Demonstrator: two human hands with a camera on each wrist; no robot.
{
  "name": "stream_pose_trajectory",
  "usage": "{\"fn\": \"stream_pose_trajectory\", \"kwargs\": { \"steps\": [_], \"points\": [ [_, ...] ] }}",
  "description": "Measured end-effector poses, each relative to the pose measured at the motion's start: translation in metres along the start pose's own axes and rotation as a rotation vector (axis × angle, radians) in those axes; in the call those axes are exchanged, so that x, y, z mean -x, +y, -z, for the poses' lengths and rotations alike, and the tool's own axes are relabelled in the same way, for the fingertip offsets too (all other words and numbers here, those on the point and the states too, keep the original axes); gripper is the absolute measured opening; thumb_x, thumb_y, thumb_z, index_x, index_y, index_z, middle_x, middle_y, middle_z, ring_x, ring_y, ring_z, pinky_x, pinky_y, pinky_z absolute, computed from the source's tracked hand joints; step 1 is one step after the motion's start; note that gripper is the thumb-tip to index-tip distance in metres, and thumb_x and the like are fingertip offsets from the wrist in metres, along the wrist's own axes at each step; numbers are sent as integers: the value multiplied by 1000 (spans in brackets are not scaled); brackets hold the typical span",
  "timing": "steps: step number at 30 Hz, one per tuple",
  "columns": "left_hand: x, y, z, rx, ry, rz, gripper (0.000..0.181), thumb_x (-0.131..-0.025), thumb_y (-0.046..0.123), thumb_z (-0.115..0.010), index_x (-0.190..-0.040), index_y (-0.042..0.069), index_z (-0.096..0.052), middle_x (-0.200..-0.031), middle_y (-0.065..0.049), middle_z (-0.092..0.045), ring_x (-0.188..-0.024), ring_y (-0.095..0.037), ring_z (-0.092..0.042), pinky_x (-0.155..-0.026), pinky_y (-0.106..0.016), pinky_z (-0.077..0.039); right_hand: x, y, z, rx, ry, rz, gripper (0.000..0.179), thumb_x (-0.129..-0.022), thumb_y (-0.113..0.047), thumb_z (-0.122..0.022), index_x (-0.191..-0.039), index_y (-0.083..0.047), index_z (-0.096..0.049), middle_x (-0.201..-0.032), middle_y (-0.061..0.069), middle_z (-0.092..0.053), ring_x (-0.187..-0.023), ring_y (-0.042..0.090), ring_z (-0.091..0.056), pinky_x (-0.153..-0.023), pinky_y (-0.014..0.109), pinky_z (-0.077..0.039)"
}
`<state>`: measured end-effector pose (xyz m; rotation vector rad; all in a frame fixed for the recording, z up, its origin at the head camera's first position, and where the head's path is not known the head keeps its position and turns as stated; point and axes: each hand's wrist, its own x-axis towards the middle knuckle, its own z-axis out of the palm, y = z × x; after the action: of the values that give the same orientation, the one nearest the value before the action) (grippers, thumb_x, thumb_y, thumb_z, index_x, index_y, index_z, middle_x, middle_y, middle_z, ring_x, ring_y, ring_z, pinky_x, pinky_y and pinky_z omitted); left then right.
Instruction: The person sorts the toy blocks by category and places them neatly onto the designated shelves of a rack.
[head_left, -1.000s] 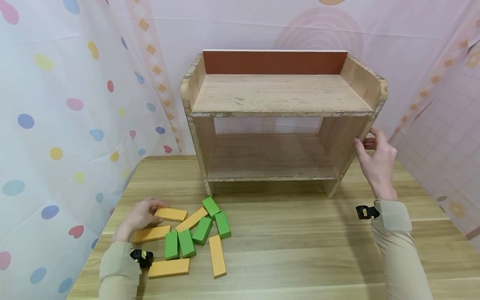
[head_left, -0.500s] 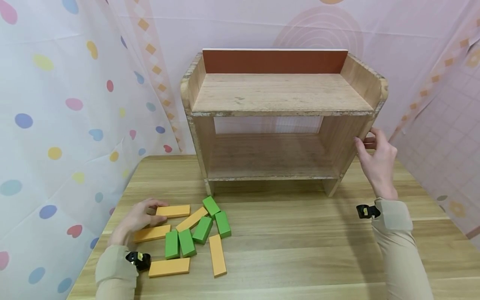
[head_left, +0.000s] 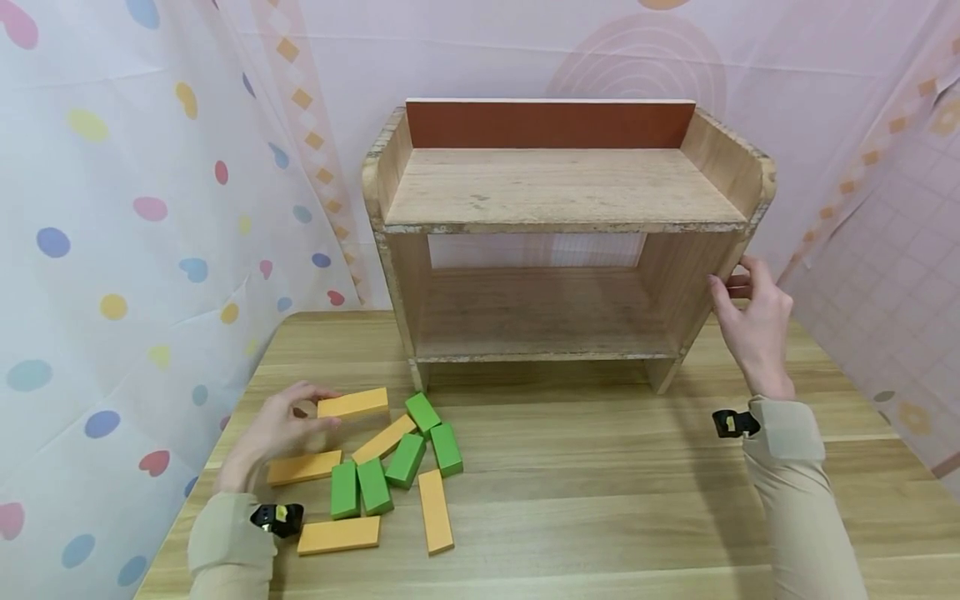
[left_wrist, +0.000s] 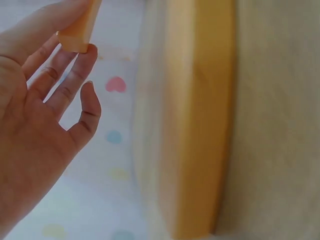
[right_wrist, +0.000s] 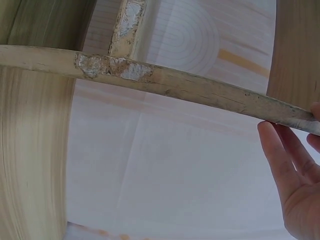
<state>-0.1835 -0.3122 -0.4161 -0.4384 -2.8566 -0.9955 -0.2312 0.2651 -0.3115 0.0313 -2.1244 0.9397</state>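
Note:
My left hand (head_left: 281, 421) pinches one end of a flat orange wooden block (head_left: 356, 403) between thumb and fingers. In the left wrist view that pinched block (left_wrist: 80, 30) appears at the top, with another orange block (left_wrist: 202, 120) large and close to the camera. At the right side of a wooden shelf (head_left: 566, 190), my right hand (head_left: 757, 321) grips the edge of the side panel. The right wrist view shows the thumb and fingers at either face of this panel (right_wrist: 200, 90); the thumb is partly cut off by the frame.
On the table (head_left: 585, 500), left of centre, lie several green blocks (head_left: 405, 460) and orange blocks (head_left: 338, 534). The two-tier shelf stands at the back, with a red-brown back board (head_left: 551, 125) on top. Patterned cloth (head_left: 150, 250) hangs behind and at the sides.
My left hand has raised the orange block off the table and moved it slightly right and away from me. The right hand stays on the shelf's side panel.

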Motion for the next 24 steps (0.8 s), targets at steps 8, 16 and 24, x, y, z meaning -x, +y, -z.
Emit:
{"fn": "stream_pose_trajectory", "kwargs": {
  "steps": [8,16,24],
  "points": [
    [-15,36,0,12,118,-134,31,-81,16,-75,-111,11,-68,-101,-2,-64,-87,5,-48,-70,-19,-47,0,0,-1,-5,0,-6,32,-90,-19,-62,-117,-1,-59,-89,25,-69,-69,-25,-44,-61,-4,-35],
    [-34,84,-3,66,245,-226,32,-77,10,-77,-108,10,-70,-97,-1,-64,-84,3,-48,-70,-17,-44,0,1,-1,-11,-2,-5,33,-90,-18,-62,-118,-1,-59,-90,25,-68,-70,-24,-44,-62,-5,-35],
    [-51,139,-6,179,363,-338,34,-72,3,-80,-105,7,-71,-98,-7,-66,-84,-2,-48,-69,-15,-39,-1,2,-1,-8,-6,-11,33,-90,-18,-61,-118,-1,-58,-89,25,-68,-69,-24,-44,-61,-5,-35]
  ]
}}
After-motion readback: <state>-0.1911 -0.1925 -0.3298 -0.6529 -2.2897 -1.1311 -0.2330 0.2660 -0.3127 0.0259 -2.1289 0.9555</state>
